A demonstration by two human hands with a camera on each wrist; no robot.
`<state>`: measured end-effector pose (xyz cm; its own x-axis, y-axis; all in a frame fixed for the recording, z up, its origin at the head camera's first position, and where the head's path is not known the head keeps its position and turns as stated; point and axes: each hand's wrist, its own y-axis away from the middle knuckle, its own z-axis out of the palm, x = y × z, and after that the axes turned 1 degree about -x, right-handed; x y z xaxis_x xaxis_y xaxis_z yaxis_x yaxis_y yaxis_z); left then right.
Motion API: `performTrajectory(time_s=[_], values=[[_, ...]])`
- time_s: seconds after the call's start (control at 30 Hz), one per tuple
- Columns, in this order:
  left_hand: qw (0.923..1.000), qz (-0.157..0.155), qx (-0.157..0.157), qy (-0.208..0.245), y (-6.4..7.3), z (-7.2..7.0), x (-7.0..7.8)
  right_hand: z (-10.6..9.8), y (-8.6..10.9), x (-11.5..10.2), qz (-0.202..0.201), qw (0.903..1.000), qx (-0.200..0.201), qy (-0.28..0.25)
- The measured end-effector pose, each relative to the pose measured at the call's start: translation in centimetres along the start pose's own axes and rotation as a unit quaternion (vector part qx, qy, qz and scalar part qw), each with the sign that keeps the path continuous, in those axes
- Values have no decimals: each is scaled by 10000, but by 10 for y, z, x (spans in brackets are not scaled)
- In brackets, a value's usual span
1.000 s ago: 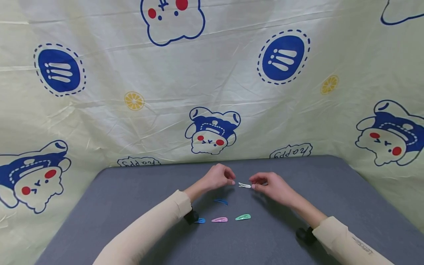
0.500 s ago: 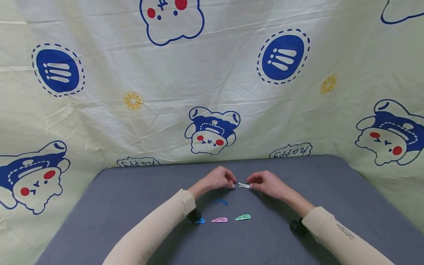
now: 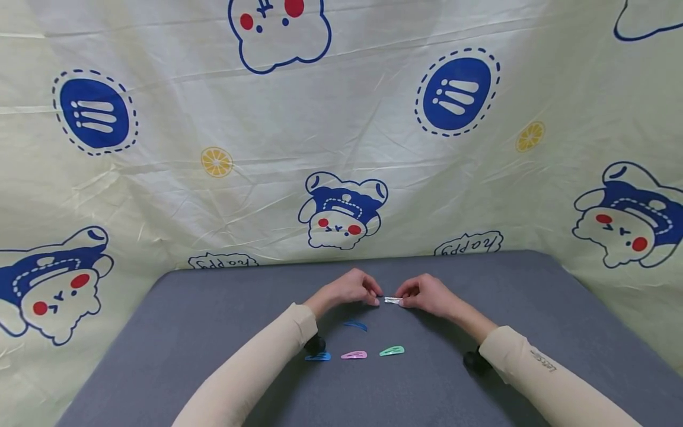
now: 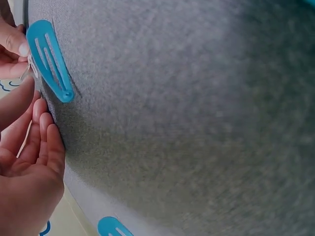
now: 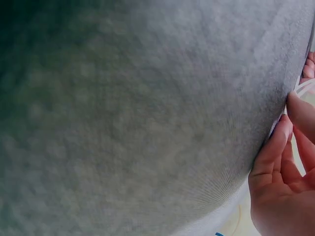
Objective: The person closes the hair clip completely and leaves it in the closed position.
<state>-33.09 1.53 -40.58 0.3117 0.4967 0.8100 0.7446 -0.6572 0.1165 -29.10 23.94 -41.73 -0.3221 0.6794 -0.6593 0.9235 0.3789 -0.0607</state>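
A white snap hair clip [image 3: 393, 300] is pinched at its right end by my right hand [image 3: 430, 296], between thumb and fingers. My left hand [image 3: 354, 287] is just left of the clip, its fingers bent with thumb and fingertips apart in the left wrist view. In that view the white clip [image 4: 30, 67] shows small near the left thumb tip. A blue hair clip [image 3: 356, 325] lies on the table [image 3: 437, 379] below my left hand. In the right wrist view the right thumb and fingertips [image 5: 283, 129] partly hide the clip.
Nearer the front, a row holds another blue hair clip [image 3: 318, 356], a pink hair clip [image 3: 354, 354] and a green hair clip [image 3: 392, 350]. The left wrist camera overlaps the row's blue clip. A printed curtain [image 3: 256, 201] hangs behind the table's back edge.
The white clip's two arms, spread before, now lie nearly together. My right hand and forearm have shifted slightly left; my left hand has moved slightly right and closer to the clip.
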Motion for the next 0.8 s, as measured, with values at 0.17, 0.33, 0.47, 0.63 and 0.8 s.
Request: performTrajectory(time_s=[0.17, 0.33, 0.47, 0.63, 0.8], values=[[9999, -22, -31, 152, 2, -1, -3, 3, 1, -1, 71, 9999, 111, 36], [9999, -29, -53, 123, 5, -2, -4, 4, 2, -3, 172, 9996, 181, 130], [10000, -21, -39, 22, 8, -3, -4, 3, 3, -6, 265, 9992, 217, 182], [10000, 57, -21, -8, 11, -5, -4, 1, 4, -9, 279, 9991, 270, 180], [9999, 107, -53, -79, 13, -8, -3, 1, 6, -12, 395, 9986, 311, 168]])
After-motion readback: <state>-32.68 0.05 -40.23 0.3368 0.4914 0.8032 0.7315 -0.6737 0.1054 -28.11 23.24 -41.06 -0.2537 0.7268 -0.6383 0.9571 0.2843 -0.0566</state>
